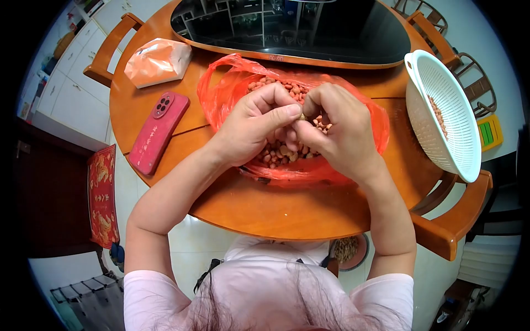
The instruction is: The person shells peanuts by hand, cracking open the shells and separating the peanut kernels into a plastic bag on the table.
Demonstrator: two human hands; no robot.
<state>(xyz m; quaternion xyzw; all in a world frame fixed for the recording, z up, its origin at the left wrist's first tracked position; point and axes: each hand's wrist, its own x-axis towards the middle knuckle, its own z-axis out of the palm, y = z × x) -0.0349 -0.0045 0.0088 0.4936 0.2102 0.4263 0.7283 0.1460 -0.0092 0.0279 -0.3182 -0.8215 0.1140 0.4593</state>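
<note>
**Both hands joined over an open bag of peanuts at mid-bench.**

The left hand and the right hand meet above the red plastic bag, thumbs and forefingers closed together on a small pale piece; it is largely covered by the fingertips, and its exact form cannot be told. The bag lies open between the left and right edges of the bench, clear of the near edge, its crumpled rim surrounding a mass of reddish-brown peanuts, visible beyond and beneath the hands.

At the right edge of the bench stands a white slotted basket, tilted in this view, with a small quantity of nuts inside. Near the left edge lies a pink-red phone, camera side up; farther along that edge, toward the far side, rests an orange-and-white packet. A glossy black panel with a wooden rim occupies the far part of the bench. Below the near edge, at floor level and right of centre, a round basin contains light brown pieces resembling shells, partly hidden by the person's clothing.
</note>
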